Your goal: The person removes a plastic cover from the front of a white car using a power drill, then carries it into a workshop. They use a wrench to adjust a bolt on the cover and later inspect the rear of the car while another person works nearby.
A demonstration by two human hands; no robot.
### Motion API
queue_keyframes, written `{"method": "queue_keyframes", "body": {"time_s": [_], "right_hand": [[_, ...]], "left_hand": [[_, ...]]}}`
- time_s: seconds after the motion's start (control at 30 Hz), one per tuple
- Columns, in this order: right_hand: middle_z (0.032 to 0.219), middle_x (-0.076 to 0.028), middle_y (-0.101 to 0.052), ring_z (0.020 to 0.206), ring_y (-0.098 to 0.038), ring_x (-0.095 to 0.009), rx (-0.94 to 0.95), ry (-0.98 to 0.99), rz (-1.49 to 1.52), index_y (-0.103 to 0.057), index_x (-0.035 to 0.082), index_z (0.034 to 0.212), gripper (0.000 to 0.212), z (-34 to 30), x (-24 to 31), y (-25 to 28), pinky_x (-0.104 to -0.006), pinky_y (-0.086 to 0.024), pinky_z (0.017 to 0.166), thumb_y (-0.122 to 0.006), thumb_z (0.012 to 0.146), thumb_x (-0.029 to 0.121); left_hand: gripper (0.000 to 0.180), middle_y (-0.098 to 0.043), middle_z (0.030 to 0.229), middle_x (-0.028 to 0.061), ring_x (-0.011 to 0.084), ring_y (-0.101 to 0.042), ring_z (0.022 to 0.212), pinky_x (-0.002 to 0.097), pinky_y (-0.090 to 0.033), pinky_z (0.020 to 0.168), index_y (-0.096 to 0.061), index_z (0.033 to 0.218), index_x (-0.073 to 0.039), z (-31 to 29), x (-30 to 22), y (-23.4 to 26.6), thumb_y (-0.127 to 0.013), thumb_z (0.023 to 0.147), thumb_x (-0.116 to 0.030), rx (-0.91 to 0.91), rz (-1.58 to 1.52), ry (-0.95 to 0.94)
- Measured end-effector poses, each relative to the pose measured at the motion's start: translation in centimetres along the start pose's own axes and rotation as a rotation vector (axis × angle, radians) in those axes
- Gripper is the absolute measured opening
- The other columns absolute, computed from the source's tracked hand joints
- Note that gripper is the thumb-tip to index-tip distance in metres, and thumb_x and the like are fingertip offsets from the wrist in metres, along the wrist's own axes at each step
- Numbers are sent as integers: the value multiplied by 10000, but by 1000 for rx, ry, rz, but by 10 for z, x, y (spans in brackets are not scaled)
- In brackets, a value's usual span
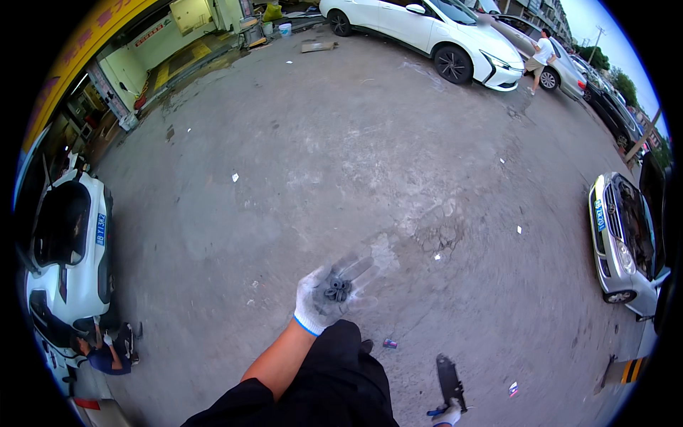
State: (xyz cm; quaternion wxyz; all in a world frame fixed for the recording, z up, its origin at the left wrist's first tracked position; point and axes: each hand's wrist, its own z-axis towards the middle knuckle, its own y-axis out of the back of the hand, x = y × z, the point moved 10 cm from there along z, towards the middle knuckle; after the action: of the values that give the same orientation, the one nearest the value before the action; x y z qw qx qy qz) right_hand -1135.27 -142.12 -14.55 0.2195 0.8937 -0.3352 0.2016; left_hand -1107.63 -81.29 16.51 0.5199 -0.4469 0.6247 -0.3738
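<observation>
My left hand (331,293), in a white knitted glove smudged grey, is held palm up with its fingers stretched out. A small heap of dark metal nuts (337,289) rests on that palm; their ring-shaped ends show. At the lower right, near the picture's rim, my right hand (448,415) wears a similar glove and is closed around a long dark tool (448,378) with a bit of blue near the grip. The tool's exact kind is hard to make out, and most of that hand's fingers are hidden.
Grey cracked pavement (284,178) lies around me, with a small can (390,343) near my foot. A white car (71,242) is at left, a person (110,356) crouching beside it. A silver car (619,242) has its hood up. Another white car (434,28) and a walking person (542,53) are farther off.
</observation>
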Motion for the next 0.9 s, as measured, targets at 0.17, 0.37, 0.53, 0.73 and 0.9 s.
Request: {"method": "queue_keyframes", "body": {"time_s": [0.17,0.37,0.53,0.73,0.9], "right_hand": [[614,30,-447,466,-428,-196,154,125,86,-561,233,895,198,75,184,-93,-537,-462,389,-661,1055,291],[594,39,-337,450,-358,-172,180,22,-38,-587,221,940,161,150,302,-241,-460,-416,376,-584,1086,289],[606,46,-325,478,-367,-177,254,63,-282,-518,198,863,212,215,387,-279,-560,-464,486,-586,1047,278],[639,23,-362,501,-402,-189,390,93,-561,-540,195,993,108,230,470,-375,-589,-499,520,-586,1054,271],[676,-46,-441,533,-482,-234,580,280,-982,-606,165,1361,263,217,567,-431,-695,-594,646,-518,1114,161]], "left_hand": [[859,-387,1757,228,480,-376,1609,751,-458,1150,-455,1655,-39,96,46,-19,-600,1041,-623,17,-49,-3],[1072,-389,1771,183,455,-420,1586,686,-377,1229,-338,1727,-56,237,53,-8,-501,995,-822,96,-147,-51],[990,-557,1586,246,401,-651,1315,404,-625,790,-326,1729,-38,280,15,-45,-531,1031,-709,-48,-130,-318],[310,-498,770,10,140,-409,583,286,-282,459,-608,1306,-38,265,1,-59,-539,1127,-283,-391,-167,-400],[204,-347,676,-61,94,-330,524,289,-231,441,-632,1139,-73,214,35,-63,-548,1160,-258,-494,-167,-700]]}}
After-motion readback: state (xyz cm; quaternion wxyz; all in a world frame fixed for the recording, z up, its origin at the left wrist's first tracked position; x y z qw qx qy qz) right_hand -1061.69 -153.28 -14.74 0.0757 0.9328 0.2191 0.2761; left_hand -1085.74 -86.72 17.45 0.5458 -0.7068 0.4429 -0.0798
